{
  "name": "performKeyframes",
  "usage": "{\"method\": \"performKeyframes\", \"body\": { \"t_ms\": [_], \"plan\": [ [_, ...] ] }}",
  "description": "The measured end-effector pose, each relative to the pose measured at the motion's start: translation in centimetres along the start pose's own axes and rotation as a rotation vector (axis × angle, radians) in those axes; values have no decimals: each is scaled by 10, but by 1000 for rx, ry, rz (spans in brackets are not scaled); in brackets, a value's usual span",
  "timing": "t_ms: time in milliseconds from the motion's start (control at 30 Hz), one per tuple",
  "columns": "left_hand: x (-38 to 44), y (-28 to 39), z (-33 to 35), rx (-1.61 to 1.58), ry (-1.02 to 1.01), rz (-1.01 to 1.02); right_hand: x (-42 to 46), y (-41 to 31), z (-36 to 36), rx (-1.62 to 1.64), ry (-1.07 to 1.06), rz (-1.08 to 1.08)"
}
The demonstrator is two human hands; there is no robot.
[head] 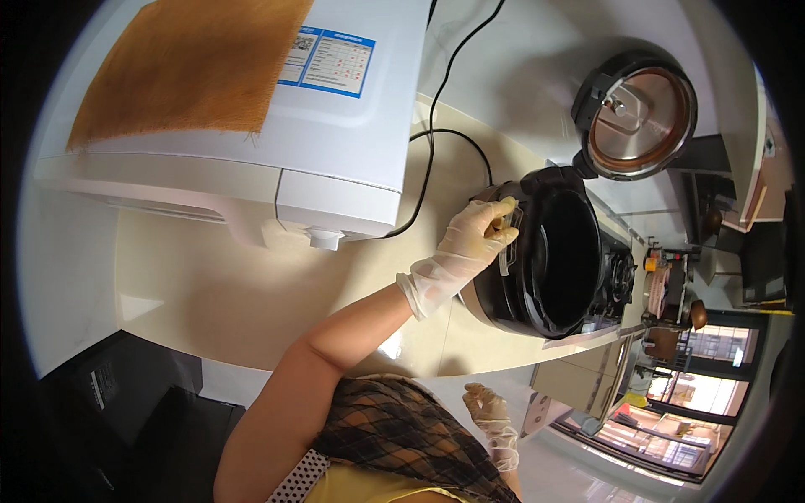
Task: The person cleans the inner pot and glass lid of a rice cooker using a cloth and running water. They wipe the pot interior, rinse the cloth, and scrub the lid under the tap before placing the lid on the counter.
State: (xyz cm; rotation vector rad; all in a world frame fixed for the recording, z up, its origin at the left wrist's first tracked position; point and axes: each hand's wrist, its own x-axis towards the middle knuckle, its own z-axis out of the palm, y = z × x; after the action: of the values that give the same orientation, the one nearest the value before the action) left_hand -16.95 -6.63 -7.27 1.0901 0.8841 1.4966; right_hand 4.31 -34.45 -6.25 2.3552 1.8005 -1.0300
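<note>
An electric pressure cooker [503,295] stands on the countertop with its hinged lid [638,119] raised. Its black interior shows, but the camera cannot see to the bottom. My left hand [481,232], in a translucent glove, is at the cooker's near side wall. Its thumb and fingers pinch a small clear plastic piece [510,251] that lies against or very near that wall; whether it is attached cannot be told. My right hand [490,409], also gloved, hangs below the counter edge beside my checked apron. Its fingers are curled, and the inside of the hand is hidden.
A white appliance [352,138] with a printed label and an orange-brown cloth [182,69] on top stands at the left. A black power cord [431,163] loops between it and the cooker. Beyond the cooker is a gas stove [621,276]. A black object [126,390] stands lower left.
</note>
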Motion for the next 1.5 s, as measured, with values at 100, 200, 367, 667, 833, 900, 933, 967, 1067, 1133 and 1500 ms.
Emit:
{"method": "performKeyframes", "body": {
  "t_ms": [100, 200, 367, 667, 833, 900, 933, 967, 1067, 1133, 1500],
  "plan": [
    [-3, -2, -1, 99, -58, 27, 2, 0, 3, 21, -23, 10],
    [-6, 8, -15, 79, -351, 34, 4, -3, 2, -21, -36, -5],
    [4, 12, -30, 114, -591, 3, 6, -9, 0, -14, -45, -26],
    [16, 14, -34, 472, -566, 164, 10, -3, 3, -18, -69, -31],
    [28, 16, -35, 591, -602, 209, 16, -7, 4, -2, -90, -8],
    [31, 14, -35, 622, -610, 227, 19, 1, 7, 33, -97, -18],
    [33, 15, -36, 640, -617, 232, 20, 3, 8, 35, -83, -33],
    [34, 16, -36, 657, -623, 236, 21, 3, 9, 37, -69, -48],
    [32, 11, -34, 655, -626, 239, 22, 0, 9, 33, -61, -76],
    [35, 12, -34, 638, -656, 257, 24, -5, 7, 46, -35, -87],
    [20, -6, -19, 575, -473, 449, 63, 15, -114, 615, 1026, -171]
  ]
}}
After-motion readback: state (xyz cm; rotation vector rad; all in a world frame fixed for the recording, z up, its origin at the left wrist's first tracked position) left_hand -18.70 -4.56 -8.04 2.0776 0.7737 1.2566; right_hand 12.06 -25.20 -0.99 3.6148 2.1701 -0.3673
